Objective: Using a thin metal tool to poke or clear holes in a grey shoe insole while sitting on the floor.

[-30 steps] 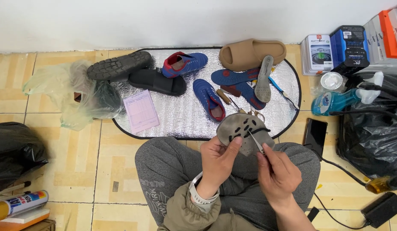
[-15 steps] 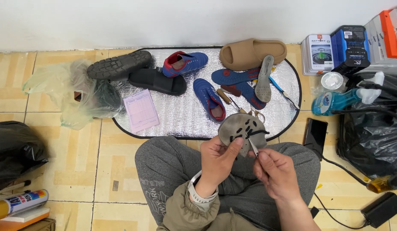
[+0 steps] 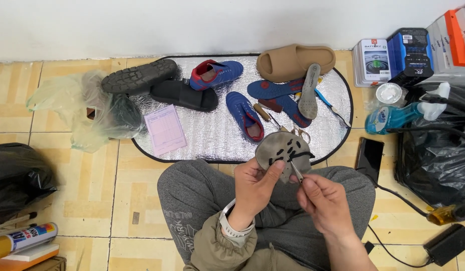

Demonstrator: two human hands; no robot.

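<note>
The left hand (image 3: 255, 183) pinches a round grey shoe piece with dark holes (image 3: 282, 149) above the lap, the right hand (image 3: 325, 200) pinches a thin metal tool (image 3: 296, 170) at one hole, so poking carefully seems next.

Head view — single camera, worn on the head, facing steeply down, near the lap; no second view.
</note>
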